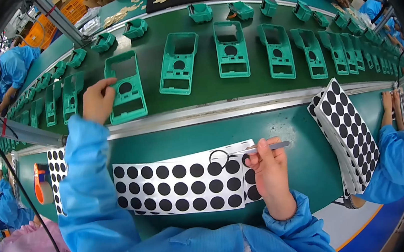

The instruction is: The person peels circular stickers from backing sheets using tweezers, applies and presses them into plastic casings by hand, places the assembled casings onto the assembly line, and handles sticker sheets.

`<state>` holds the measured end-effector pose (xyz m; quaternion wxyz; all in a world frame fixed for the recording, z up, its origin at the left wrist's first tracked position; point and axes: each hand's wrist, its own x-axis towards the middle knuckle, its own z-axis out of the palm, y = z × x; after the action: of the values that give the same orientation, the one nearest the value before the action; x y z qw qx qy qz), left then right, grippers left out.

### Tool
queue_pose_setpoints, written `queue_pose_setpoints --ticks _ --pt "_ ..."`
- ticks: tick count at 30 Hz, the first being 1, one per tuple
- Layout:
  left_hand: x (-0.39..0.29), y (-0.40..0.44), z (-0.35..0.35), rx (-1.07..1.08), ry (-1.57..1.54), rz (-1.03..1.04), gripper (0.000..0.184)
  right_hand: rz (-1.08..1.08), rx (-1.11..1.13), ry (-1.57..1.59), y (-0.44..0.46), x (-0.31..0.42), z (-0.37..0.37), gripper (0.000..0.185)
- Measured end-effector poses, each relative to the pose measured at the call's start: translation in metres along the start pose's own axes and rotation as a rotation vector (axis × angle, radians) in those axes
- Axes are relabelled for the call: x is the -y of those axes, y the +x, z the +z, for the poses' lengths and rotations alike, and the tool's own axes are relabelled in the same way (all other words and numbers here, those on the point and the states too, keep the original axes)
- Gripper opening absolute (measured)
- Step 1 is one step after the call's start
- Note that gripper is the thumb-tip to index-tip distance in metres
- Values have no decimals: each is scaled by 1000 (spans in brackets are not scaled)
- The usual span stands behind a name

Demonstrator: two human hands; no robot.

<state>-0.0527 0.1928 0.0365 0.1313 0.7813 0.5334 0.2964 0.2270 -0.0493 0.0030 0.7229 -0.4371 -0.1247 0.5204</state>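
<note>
As you look down through the head view, your left hand (98, 102) is at the left edge of a green housing (128, 105), with its fingers bent and the thumb side near the upper part of this edge; I cannot tell how firmly the fingers press, or if they pinch the housing. This housing lies on the dark green belt (207, 65), just beyond the metal rail (211, 116), and it carries a black disc below its large opening. Other housings (231, 52) of the same form stand in a row to its right and left, and smaller green parts (199, 13) make a second row behind them. Your right hand (270, 168) is closed on metal tweezers (277, 145), held almost level between thumb and fingers, with their tip toward the left. At this tip appears a dark ring (226, 157), above the white sheet of black discs (181, 186); whether it is lifted from the sheet, I cannot tell. The sheet lies in front of you on the green table (302, 184). To the right rests a thick stack of similar sheets (346, 133), and to the left, an orange tape roll (43, 191) is beside a narrow strip of discs (57, 169).
</note>
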Motion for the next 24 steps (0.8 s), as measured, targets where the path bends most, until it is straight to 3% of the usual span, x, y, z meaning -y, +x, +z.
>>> queue_pose_setpoints --ticks 2,4,8,15,18,20,24 --pt "-43 -42 -13 53 -100 -120 27 -1 26 53 -1 3 4 14" --pt "-76 -80 -15 28 -59 107 24 24 11 28 -4 7 10 13" --pt "-110 -139 9 105 -95 146 28 -38 -9 -17 -15 7 23 14" --pt "-109 -172 32 201 -70 47 37 -469 110 -266 -30 -29 35 17" --pt "-99 -178 24 196 -69 71 37 -497 108 -305 -31 -46 37 17" --pt "-95 -177 17 189 -30 330 40 -485 133 -314 -29 -54 33 18" --pt "-89 -186 23 250 -60 324 38 -423 118 -337 -29 -61 32 18"
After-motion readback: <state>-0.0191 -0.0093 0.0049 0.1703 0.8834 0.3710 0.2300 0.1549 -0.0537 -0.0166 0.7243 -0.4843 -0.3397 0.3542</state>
